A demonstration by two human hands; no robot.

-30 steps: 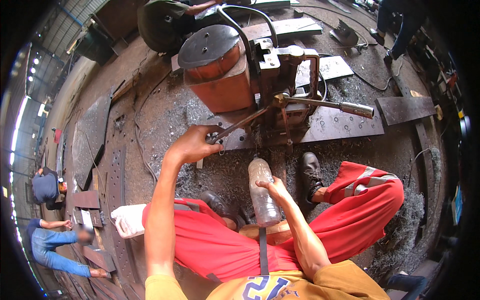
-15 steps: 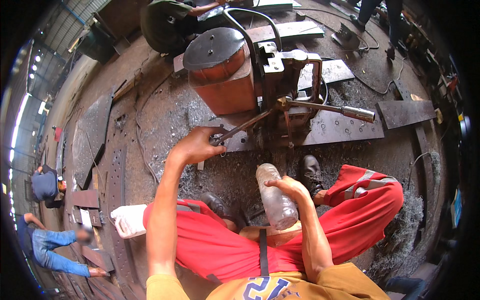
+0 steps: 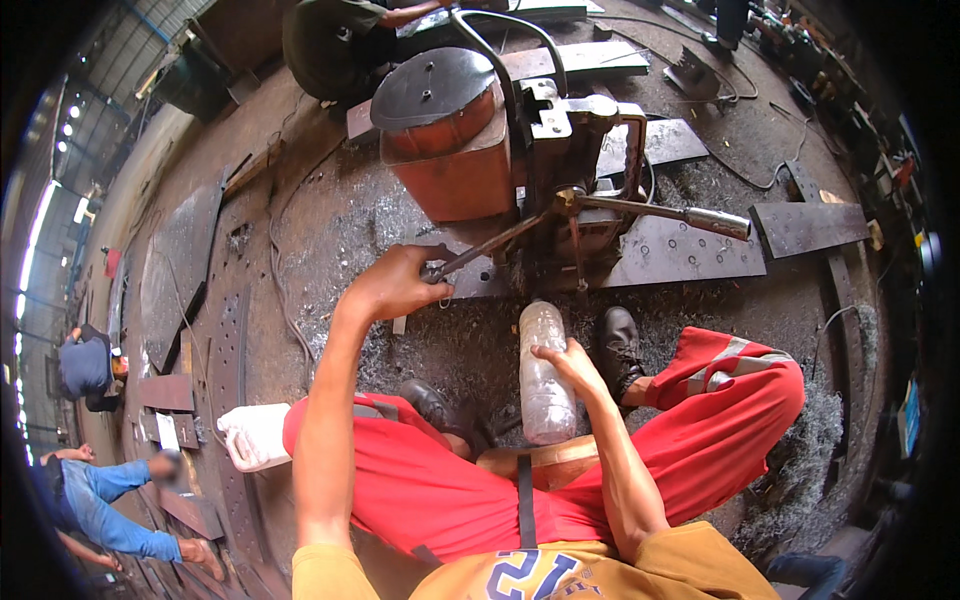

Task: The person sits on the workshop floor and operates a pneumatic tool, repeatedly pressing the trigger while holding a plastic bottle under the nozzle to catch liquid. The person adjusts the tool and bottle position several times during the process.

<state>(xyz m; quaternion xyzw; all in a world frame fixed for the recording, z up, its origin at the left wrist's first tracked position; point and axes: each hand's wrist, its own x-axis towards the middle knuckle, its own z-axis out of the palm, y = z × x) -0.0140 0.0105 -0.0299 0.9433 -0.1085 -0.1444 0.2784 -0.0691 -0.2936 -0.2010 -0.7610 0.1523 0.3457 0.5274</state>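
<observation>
My left hand (image 3: 393, 286) is closed round the end of one feed-handle bar (image 3: 500, 240) of a magnetic drill (image 3: 447, 165). The drill has a red-brown motor body with a black top and stands on a steel plate (image 3: 690, 255) with marked circles and metal shavings. In my right hand (image 3: 572, 368) is a clear, ribbed plastic bottle (image 3: 545, 408), cloudy inside. Its far end points at the drill's base. Another handle bar with a metal sleeve (image 3: 715, 222) sticks out to the right. The drill's tip is hidden behind its parts.
My black shoes (image 3: 622, 345) rest just before the plate. A white jug (image 3: 255, 436) stands by my left knee. Cables (image 3: 278, 270) and drilled steel plates (image 3: 185, 275) lie to the left. Co-workers are at the far side (image 3: 335, 50) and the left (image 3: 120, 500).
My right hand has moved the bottle a little forward, and it now points straighter at the drill. My left hand stays on the bar with only a slight shift.
</observation>
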